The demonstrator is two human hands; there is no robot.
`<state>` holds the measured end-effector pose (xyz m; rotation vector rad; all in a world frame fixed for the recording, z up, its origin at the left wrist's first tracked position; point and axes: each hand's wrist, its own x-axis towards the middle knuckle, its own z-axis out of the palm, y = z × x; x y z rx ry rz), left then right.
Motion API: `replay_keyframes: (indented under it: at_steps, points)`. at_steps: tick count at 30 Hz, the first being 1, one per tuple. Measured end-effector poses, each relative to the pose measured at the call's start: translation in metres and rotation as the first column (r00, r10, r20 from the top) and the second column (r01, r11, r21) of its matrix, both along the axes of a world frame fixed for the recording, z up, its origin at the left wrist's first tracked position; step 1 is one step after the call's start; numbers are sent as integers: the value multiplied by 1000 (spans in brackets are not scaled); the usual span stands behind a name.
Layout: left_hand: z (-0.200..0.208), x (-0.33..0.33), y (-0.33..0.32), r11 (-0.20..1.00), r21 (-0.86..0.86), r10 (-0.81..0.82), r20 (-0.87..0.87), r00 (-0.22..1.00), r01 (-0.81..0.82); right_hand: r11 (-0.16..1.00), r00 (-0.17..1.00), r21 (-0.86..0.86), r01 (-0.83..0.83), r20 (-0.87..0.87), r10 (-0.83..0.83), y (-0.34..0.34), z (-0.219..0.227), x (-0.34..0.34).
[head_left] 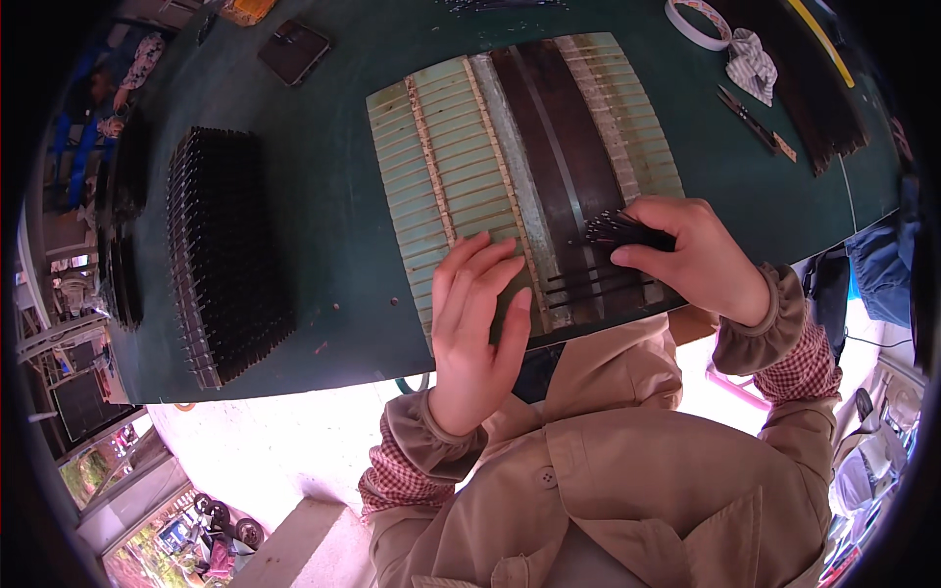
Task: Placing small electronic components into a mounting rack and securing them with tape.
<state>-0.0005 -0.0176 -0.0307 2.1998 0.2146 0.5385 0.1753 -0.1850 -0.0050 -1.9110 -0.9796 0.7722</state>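
On the table in front of me lies a pale green grooved board [451,127], with a wide dark strip [537,118] running along its middle. My right hand [701,250] pinches a bundle of thin black rods [627,231] with light tips between thumb and fingers, above the board's near right part. Several single black rods [593,282] lie across the dark strip near the close edge, parallel to the grooves. Over the near left part of the board, my left hand [480,323] has its fingers stretched out and thumb apart, with nothing visible in it.
To the left stands a long stack of black rods [230,255]. A dark flat case [294,51] lies at the back left. At the right are a white tape roll [698,24], a crumpled cloth [752,67], a pointed tool [750,118] and long dark strips [814,88].
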Motion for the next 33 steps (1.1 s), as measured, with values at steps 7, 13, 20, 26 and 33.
replay_keyframes:
  at_steps: [7,13,20,26,33]
  points:
    - [-7,-10,2,997,70,-11,-9,1000,12,998,986,66,-7,166,-4,3,-14,-5]
    - [-3,-3,-9,916,370,-114,-134,984,156,996,945,-86,-5,324,33,6,-2,-18]
    - [5,2,-3,986,99,-129,-72,989,136,992,986,125,-31,167,10,-5,4,5]
    - [-12,21,-1,856,-496,-110,93,990,142,985,985,61,-164,-43,167,8,20,3]
    - [-3,5,9,1000,16,2,7,1000,-2,999,997,-48,13,-73,-16,5,-2,12]
